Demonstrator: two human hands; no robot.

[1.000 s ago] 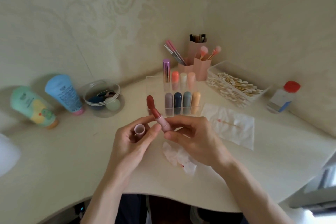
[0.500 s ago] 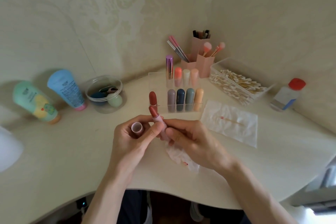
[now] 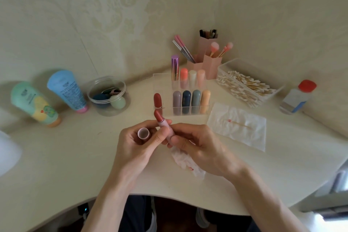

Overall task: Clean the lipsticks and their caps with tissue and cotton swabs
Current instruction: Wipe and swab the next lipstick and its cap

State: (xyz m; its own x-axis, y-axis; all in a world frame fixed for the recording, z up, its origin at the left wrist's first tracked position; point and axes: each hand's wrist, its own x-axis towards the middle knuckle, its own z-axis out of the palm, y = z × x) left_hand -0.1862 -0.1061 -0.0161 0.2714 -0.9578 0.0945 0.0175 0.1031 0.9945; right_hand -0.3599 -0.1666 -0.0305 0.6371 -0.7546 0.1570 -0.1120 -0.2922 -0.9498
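An open pink lipstick with a dark red bullet is held upright between both hands at the table's middle. My right hand grips its pink tube from the right. My left hand holds the pink cap, open end up, while its thumb and fingertips touch the tube. A crumpled, red-stained tissue lies on the table under my right hand. To the right, a flat tissue carries a used cotton swab with a red tip.
A clear organiser holds several capped lipsticks, a red one at its front left. Behind are pink brush cups, a tub of cotton swabs and a red-capped bottle. Left: a sponge jar and two tubes.
The hands have stayed together on the lipstick; the tube has turned from leaning left to nearly upright, and my left thumb now lies against it.
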